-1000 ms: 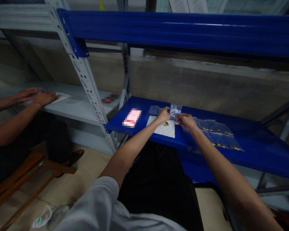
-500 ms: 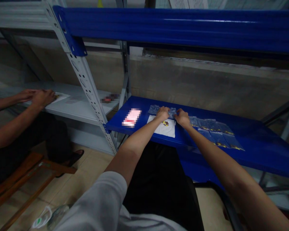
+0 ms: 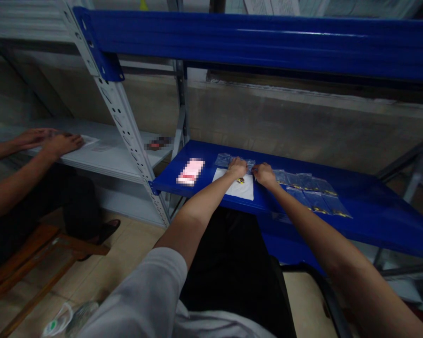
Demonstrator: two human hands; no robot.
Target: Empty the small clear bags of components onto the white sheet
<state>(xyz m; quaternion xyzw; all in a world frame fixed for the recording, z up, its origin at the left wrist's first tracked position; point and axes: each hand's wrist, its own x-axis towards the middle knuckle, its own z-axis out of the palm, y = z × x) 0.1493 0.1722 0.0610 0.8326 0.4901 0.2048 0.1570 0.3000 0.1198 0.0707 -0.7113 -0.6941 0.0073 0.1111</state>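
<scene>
Clear plastic bags (image 3: 223, 160) lie along the back of the blue shelf. My left hand (image 3: 237, 167) is closed at one of these bags, its fingers curled on the film. To the right of it, my right hand (image 3: 265, 175) has its thumb and fingers pinched together by the bag's right edge; what they hold is too small to make out. In front of both hands is a white cloth (image 3: 245, 190) bearing a little heap of small yellow and dark pieces (image 3: 240, 180), partly hidden by my left wrist.
Several filled zip bags (image 3: 317, 201) with yellow pieces lie in two rows on the right. A blurred pink-white item (image 3: 191, 172) is at the shelf's left end. A blue beam (image 3: 232, 40) crosses above. On the left, another person's hands (image 3: 61, 143) work at a grey shelf (image 3: 123, 159).
My right hand's fingertips have drawn together beside the bag and shifted slightly left. My left hand stays over the bag. The whole view has shifted a little.
</scene>
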